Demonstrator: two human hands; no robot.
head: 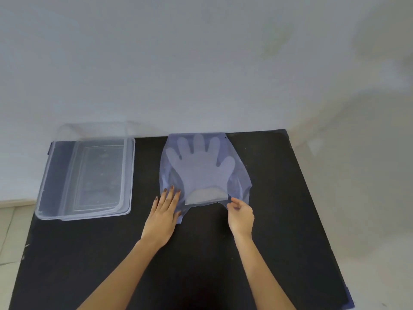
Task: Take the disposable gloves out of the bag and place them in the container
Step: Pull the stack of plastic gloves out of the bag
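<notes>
A clear plastic bag (240, 175) lies flat at the far middle of the black table (201, 253). Inside it a stack of translucent disposable gloves (200, 166) shows through, fingers pointing away from me. My left hand (164, 217) lies flat with fingers spread, pressing the bag's near left corner onto the table. My right hand (240, 213) pinches the bag's near edge at its right side, at the opening. A clear rectangular container (55, 175) stands at the far left of the table with nothing visible in it.
A clear lid (93, 130) leans behind the container against the pale wall (201, 63). The table's left edge runs close by the container, with tiled floor (9, 231) beyond it.
</notes>
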